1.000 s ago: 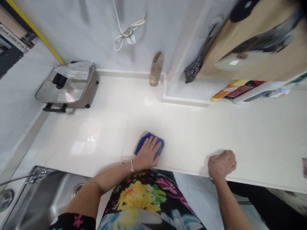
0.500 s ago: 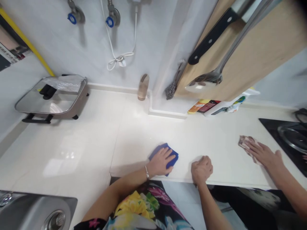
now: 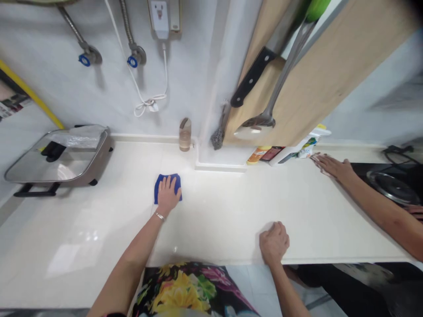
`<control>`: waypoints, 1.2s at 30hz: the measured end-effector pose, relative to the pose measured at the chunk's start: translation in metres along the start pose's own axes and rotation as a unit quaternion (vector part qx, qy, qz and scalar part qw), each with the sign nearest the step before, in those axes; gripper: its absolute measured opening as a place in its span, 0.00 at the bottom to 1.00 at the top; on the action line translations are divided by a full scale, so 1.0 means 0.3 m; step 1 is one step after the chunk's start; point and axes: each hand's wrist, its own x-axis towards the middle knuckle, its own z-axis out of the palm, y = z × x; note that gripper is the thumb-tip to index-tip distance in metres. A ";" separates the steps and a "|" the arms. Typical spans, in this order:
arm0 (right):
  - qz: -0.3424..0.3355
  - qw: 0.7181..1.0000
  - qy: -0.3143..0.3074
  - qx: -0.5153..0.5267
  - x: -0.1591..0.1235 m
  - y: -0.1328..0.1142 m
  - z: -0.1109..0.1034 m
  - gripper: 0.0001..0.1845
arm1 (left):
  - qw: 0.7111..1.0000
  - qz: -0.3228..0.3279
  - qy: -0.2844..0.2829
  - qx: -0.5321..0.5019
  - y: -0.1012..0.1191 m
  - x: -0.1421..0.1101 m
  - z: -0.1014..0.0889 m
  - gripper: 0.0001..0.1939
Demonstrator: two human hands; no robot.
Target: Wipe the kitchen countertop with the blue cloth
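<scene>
My left hand (image 3: 168, 193) lies flat, fingers spread, on a blue cloth (image 3: 160, 185) pressed against the white countertop (image 3: 224, 211), well out from the front edge. My right hand (image 3: 274, 242) is curled into a fist and rests on the counter near its front edge; I see nothing in it. A small brown bottle (image 3: 185, 134) stands at the back wall beyond the cloth.
A lidded electric pan (image 3: 56, 160) sits at the left. Another person's hand (image 3: 330, 166) wipes the counter at the right with a cloth, beside a stove (image 3: 395, 187). A cutting board (image 3: 317, 75), a knife and a ladle hang above. Bottles (image 3: 264, 154) stand under the board.
My left hand has pushed the blue cloth away from the front edge toward the back wall and leftward. My right fist has stayed put. The other person's hand moved farther back.
</scene>
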 end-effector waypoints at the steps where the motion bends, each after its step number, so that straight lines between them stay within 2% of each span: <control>1: -0.003 1.000 0.001 -0.001 0.001 0.004 0.005 0.30 | 1.000 -0.001 0.004 0.005 0.011 -0.013 0.003 0.32; 5: 0.001 1.000 0.007 -0.002 0.003 0.022 0.028 0.31 | 0.999 0.045 0.012 0.021 0.075 -0.092 0.020 0.31; 8: 0.008 1.000 0.011 -0.004 0.002 0.021 0.036 0.31 | 0.996 0.088 -0.007 0.017 0.100 -0.100 0.028 0.31; 11: 0.011 1.000 0.012 -0.007 0.002 0.012 0.028 0.31 | 0.995 0.100 -0.024 0.007 0.103 -0.025 0.042 0.31; 18: 0.007 1.000 0.005 -0.014 0.007 0.011 0.008 0.32 | 0.998 0.059 -0.018 0.001 0.110 0.239 0.114 0.30; 26: 0.039 0.998 -0.047 -0.014 0.014 0.003 -0.001 0.34 | 0.997 0.074 -0.018 0.026 0.112 0.465 0.185 0.29; 32: 0.060 0.995 -0.075 -0.010 0.025 0.017 0.000 0.38 | 0.998 0.059 -0.019 0.009 0.111 0.571 0.231 0.30; 36: 0.056 0.995 -0.082 0.003 0.037 0.024 -0.004 0.38 | 0.998 0.061 -0.005 -0.017 0.105 0.566 0.231 0.30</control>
